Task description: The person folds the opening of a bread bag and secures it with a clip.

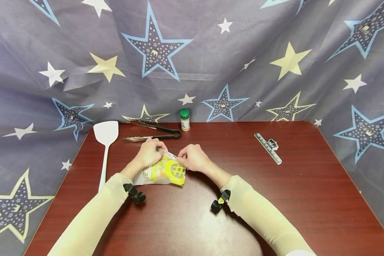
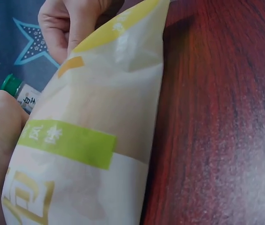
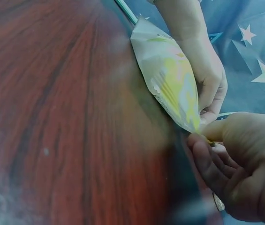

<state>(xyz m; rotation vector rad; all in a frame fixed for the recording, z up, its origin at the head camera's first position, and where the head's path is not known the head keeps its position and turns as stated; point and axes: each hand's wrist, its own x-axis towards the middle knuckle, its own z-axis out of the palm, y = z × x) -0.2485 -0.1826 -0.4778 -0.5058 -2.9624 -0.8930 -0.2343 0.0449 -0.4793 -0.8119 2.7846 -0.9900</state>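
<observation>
A white, yellow and green food bag stands on the table between both hands, its top edge facing away from me. My left hand pinches the top edge near its middle. At the top right corner, my right hand pinches the bag between thumb and curled fingers. The left wrist view shows the bag's printed front close up, with pale contents behind the film that I cannot make out. In the right wrist view the bag is seen from its end, and the right fingertips meet its corner.
Black-handled tongs lie behind the left hand, beside a green-capped seasoning bottle. A white spatula lies at the left. To the right is a long clip with a piano-key pattern. A star-patterned curtain hangs behind the table.
</observation>
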